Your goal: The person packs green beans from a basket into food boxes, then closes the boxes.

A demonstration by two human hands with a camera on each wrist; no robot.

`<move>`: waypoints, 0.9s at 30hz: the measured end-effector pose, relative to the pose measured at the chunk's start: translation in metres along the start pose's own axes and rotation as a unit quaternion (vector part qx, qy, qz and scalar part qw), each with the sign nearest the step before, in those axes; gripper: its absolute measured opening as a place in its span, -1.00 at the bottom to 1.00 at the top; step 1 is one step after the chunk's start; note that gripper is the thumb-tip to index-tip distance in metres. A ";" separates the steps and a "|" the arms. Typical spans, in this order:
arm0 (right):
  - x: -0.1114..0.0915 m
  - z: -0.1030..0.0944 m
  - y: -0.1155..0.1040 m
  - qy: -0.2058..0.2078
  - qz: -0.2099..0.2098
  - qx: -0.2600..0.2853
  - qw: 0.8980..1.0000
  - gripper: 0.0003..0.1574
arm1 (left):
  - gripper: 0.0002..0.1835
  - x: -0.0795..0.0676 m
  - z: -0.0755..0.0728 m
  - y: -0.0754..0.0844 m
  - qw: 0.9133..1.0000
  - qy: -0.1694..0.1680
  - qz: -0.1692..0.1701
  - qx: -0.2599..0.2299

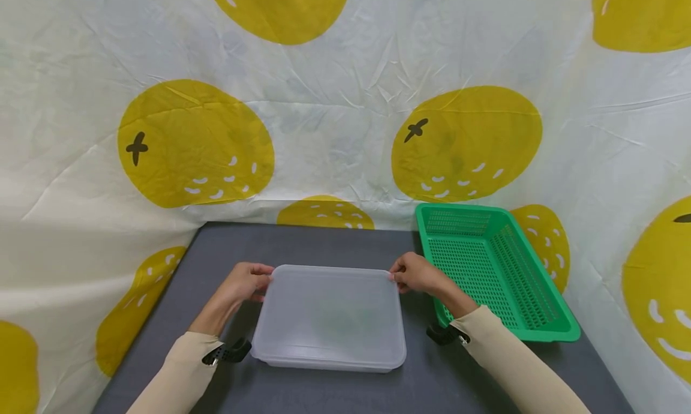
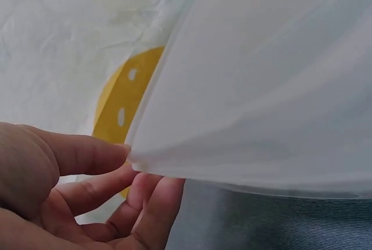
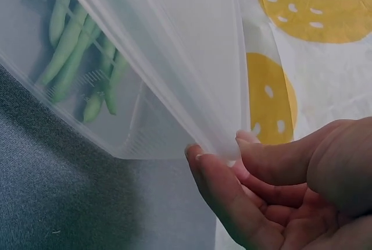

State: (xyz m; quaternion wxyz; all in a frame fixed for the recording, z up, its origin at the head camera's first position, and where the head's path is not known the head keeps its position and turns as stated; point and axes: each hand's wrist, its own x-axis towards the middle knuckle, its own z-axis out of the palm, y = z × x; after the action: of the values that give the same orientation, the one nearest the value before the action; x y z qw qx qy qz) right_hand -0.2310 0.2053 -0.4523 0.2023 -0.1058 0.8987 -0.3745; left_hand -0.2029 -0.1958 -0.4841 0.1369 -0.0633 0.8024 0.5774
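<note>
A translucent white lid (image 1: 332, 312) lies over a shallow clear plastic container (image 3: 136, 136) in front of me. Through the container's side, several green bean pods (image 3: 72, 58) show in the right wrist view. There the lid slants up, its held corner raised apart from the container's rim. My left hand (image 1: 249, 282) pinches the lid's far left corner between thumb and fingers. At the far right corner, my right hand (image 1: 418, 273) pinches the lid the same way. From the head view the pods are only a faint green patch beneath the lid.
A green perforated basket (image 1: 469, 264) stands to the right, just beyond my right forearm. All of this is on a dark grey table (image 1: 335, 241). Behind and beside it hangs a white cloth (image 1: 329, 132) printed with yellow fruit shapes.
</note>
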 end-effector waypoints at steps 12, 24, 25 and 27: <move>0.000 0.009 0.002 0.054 0.016 -0.030 0.998 -0.78 | -0.66 0.004 0.004 -0.005 1.000 0.014 0.000 -0.017; -0.025 0.010 -0.008 -0.052 0.029 -0.025 0.998 -0.17 | -0.59 -0.020 0.001 -0.009 0.999 -0.032 -0.012 0.005; -0.026 0.010 -0.008 -0.049 0.026 -0.020 0.998 -0.17 | -0.59 -0.019 0.001 -0.009 1.000 -0.029 -0.006 0.005; -0.027 0.011 -0.007 -0.042 0.019 -0.017 0.999 -0.17 | -0.59 -0.019 0.002 -0.008 1.000 -0.027 0.005 0.009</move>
State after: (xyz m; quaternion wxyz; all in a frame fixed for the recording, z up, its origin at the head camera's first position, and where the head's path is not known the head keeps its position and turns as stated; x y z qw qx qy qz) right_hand -0.2017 0.2024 -0.4467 0.2450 -0.1076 0.8975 -0.3506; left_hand -0.1823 -0.1980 -0.4867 0.1562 -0.0421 0.8038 0.5725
